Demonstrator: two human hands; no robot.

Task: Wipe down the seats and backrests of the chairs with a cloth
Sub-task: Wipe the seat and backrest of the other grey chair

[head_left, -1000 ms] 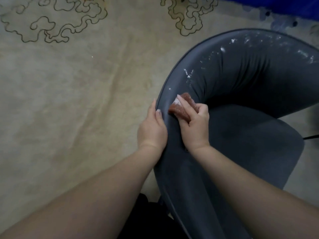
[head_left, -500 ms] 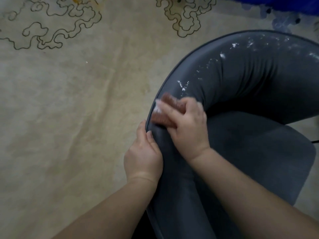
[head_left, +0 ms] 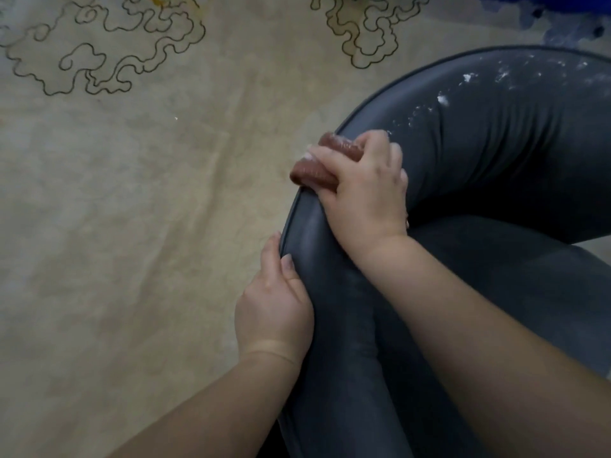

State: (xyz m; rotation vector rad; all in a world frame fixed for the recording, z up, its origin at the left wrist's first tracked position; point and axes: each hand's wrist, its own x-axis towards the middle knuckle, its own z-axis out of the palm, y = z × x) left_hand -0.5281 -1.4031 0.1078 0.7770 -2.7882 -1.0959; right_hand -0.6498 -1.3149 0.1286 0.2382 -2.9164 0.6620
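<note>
A dark grey padded chair [head_left: 496, 153] with a curved backrest fills the right half of the view, its seat [head_left: 529, 292] below the curve. White specks dot the upper backrest. My right hand [head_left: 363, 190] grips a bunched reddish-brown cloth [head_left: 317, 160] and presses it on the backrest's left rim. My left hand [head_left: 274, 302] holds the outer edge of the backrest lower down, thumb on the padded face, fingers hidden behind the rim.
A beige carpet [head_left: 132, 209] with dark cloud-shaped outlines covers the floor to the left and above. A blue patch of the carpet [head_left: 578, 24] shows at the top right corner.
My right hand has slid the cloth outward onto the backrest's rim. My left hand has moved down along the outer edge, farther from the cloth.
</note>
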